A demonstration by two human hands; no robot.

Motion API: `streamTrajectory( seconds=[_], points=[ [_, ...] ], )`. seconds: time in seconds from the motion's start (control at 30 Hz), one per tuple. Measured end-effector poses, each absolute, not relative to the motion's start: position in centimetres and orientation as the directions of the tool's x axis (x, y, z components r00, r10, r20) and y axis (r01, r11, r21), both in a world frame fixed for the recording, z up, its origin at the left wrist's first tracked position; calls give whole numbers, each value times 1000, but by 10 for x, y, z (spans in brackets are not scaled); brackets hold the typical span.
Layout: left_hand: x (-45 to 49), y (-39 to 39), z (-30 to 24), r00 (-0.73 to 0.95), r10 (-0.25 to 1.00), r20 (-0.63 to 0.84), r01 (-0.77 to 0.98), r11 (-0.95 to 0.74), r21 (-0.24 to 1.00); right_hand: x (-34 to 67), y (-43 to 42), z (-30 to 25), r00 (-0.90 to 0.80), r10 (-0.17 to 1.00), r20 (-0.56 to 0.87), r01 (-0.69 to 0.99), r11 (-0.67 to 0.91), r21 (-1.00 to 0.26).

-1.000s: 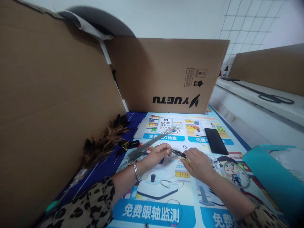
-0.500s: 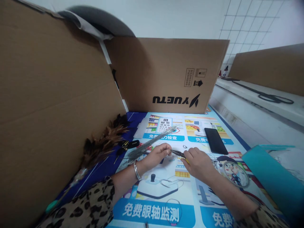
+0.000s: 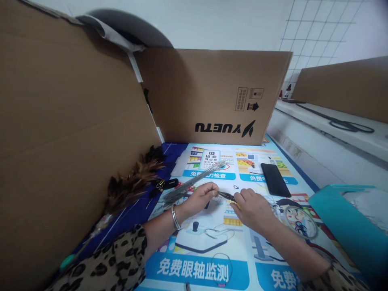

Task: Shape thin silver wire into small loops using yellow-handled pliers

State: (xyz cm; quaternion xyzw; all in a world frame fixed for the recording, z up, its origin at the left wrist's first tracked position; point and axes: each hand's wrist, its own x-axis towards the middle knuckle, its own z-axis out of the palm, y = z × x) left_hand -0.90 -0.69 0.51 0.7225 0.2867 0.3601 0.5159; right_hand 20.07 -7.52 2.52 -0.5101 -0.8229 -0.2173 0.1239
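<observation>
My right hand is closed around the handles of a pair of pliers, whose dark jaws point left. Thumb and fingers of my left hand pinch together right at the plier tips. A thin wire seems to hang below them, but what the left fingers hold is too small to make out. Behind my left hand lies a bundle of thin metal wires, set diagonally on the printed table cover. A small dark loop rests just beyond the pliers.
A black phone lies to the right, near a teal box. Black keys or a fob and a feather duster are on the left. Cardboard panels stand behind and left. A thin wire ring lies close to me.
Both hands stay in almost the same place, the pliers still at the left fingertips. The pliers have turned very slightly; nothing else has visibly moved.
</observation>
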Motion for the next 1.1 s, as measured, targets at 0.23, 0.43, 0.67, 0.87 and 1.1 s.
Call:
streamTrajectory(
  seconds=[0.23, 0.43, 0.67, 0.87, 1.1],
  points=[
    [-9, -8, 7, 570, 782, 250, 50, -337, 940, 199, -76, 25, -444, 783, 436, 896, 376, 236],
    [-9, -9, 8, 564, 783, 261, 62, -356, 932, 198, -76, 25, -427, 802, 418, 904, 361, 230],
    [-9, -9, 9, 569, 778, 267, 71, -370, 926, 199, -76, 24, -422, 810, 407, 906, 358, 226],
    [-8, -11, 13, 566, 783, 257, 23, -326, 945, 200, -76, 23, -404, 787, 467, 910, 399, 114],
    [-5, -15, 17, 558, 795, 240, -140, -195, 971, 206, -71, 20, -325, 687, 649, 865, 494, -90]
  ],
)
